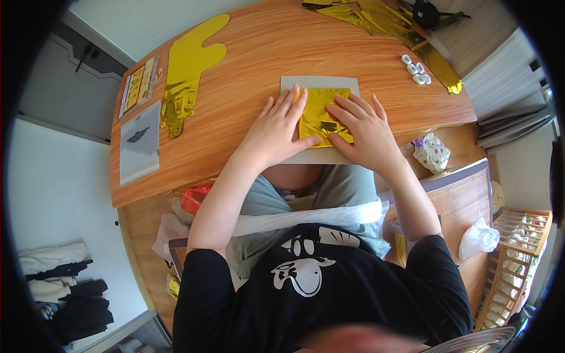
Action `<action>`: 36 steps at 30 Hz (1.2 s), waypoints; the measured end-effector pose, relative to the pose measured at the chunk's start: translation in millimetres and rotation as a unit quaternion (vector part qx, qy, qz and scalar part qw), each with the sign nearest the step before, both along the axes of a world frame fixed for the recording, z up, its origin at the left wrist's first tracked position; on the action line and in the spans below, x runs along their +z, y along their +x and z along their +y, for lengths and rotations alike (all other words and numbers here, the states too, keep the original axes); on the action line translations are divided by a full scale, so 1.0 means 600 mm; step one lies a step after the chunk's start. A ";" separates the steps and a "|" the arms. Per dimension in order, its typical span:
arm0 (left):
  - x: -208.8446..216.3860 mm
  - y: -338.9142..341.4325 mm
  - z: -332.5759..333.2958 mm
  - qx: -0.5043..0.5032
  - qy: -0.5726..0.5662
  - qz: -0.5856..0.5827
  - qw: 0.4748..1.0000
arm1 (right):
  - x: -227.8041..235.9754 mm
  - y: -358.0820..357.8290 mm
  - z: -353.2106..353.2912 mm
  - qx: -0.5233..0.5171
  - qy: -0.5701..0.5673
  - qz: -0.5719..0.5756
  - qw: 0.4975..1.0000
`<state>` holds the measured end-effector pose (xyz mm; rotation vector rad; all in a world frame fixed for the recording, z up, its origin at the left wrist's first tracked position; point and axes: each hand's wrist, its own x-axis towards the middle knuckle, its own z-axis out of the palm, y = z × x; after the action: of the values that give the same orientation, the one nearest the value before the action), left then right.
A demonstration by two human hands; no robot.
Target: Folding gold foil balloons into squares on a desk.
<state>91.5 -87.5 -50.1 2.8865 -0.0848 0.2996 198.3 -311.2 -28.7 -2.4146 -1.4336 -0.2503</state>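
A shiny gold foil sheet [315, 109] lies on a grey board [318, 82] at the near edge of the wooden table. My left hand [273, 130] rests flat over the foil's left edge, fingers stretched toward the far side. From the right, my right hand [368, 130] lies on the foil's right part with its fingers spread. Neither hand grips anything. Both palms hide the foil's side edges and part of the board, and some creases show between the thumbs.
On the wooden table [247, 70], a long gold foil piece [194, 65] and a clear plastic sleeve [140, 144] lie to the left. More gold foil [376, 17] and several white rolls [416, 70] are at the right. A white plastic bag [479, 238] sits lower right.
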 end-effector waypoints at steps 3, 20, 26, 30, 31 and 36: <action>0.005 -0.010 0.008 -0.016 0.010 0.022 1.000 | 0.020 0.004 -0.005 0.015 -0.015 0.049 0.999; 0.004 -0.008 0.004 0.002 0.025 0.032 0.999 | -0.012 0.098 0.046 0.259 -0.007 0.135 0.956; 0.015 -0.006 0.027 -0.007 -0.036 0.056 0.998 | -0.020 0.070 0.039 0.216 -0.052 0.020 0.975; 0.023 -0.019 0.053 -0.039 -0.015 0.047 0.998 | -0.019 0.067 0.039 0.203 -0.070 0.015 0.976; 0.032 -0.026 0.059 -0.040 0.012 0.087 0.995 | -0.017 0.066 0.040 0.205 -0.072 0.020 0.976; 0.039 -0.037 0.060 -0.003 0.061 0.121 0.991 | -0.011 0.067 0.058 0.214 -0.067 0.034 0.974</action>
<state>69.6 -51.3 -26.9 3.0178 -0.0721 -0.0607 238.4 -276.7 -35.3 -2.1133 -1.9400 0.0329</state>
